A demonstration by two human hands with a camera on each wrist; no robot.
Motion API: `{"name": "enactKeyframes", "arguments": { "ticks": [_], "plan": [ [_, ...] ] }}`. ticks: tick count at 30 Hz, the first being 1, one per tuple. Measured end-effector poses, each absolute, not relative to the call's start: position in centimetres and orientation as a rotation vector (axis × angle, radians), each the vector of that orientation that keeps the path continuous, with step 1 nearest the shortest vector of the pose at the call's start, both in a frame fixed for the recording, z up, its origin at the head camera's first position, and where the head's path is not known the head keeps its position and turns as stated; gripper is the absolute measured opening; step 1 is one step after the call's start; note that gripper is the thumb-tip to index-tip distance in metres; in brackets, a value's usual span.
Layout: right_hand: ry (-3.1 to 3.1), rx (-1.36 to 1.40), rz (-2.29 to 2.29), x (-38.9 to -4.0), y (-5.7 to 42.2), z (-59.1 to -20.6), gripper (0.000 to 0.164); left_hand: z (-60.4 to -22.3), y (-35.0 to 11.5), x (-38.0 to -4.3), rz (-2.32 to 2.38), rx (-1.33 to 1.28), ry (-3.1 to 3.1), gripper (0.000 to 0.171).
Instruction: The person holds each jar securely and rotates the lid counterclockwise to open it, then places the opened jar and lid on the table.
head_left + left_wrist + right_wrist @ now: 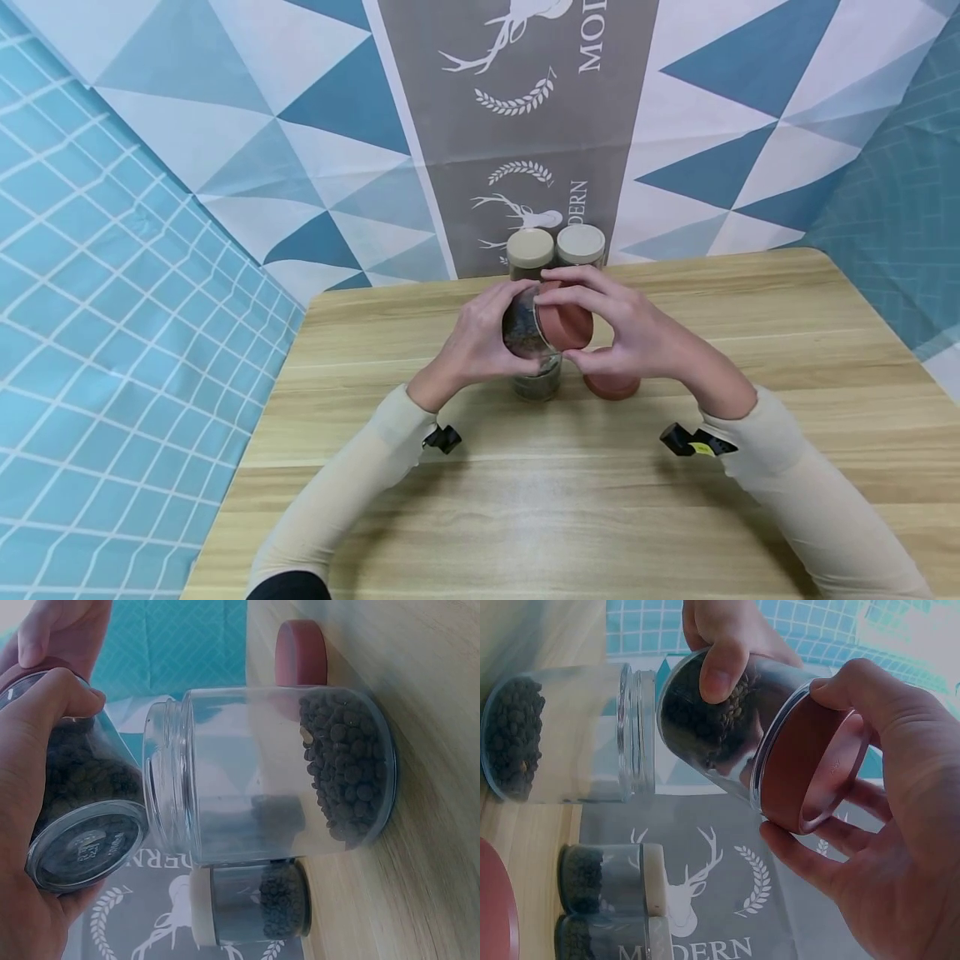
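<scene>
My left hand (480, 333) curls round a clear glass jar (521, 325) of dark pellets, held tilted above the table. My right hand (637, 333) grips the brick-red lid (799, 765) on this jar's mouth, thumb and fingers spread about its rim. Just below the held jar stands a lidless glass jar (240, 772), upright, with dark pellets and one pale piece in its lower part. To its right a second brick-red lid (613, 386) lies on the table, partly covered by my right hand in the head view.
Behind the hands, near the wall, stand two smaller jars with cream lids (530, 248) (581, 243), both holding dark pellets. The wooden table (510, 517) ends at a patterned cloth wall (322, 158), with blue cloth on both sides.
</scene>
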State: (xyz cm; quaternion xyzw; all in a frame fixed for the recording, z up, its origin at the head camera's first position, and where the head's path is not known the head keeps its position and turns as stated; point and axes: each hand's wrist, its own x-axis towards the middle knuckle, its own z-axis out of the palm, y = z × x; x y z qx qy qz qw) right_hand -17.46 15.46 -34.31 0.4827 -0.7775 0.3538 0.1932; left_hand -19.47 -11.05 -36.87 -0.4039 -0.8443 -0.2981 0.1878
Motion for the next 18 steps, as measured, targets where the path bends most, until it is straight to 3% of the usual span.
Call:
{"name": "enactKeyframes", "arguments": {
  "ticks": [13,18],
  "plan": [
    [-2.140,1.407,1.009,-17.77,15.41,-34.69,0.070,-37.01,-11.13,-19.41,-0.852,-1.125,-2.381,0.099],
    [-2.149,1.404,1.028,-17.71,15.43,-34.74,0.082,-37.05,-11.11,-19.46,-0.849,-1.128,-2.375,0.100]
  ]
}}
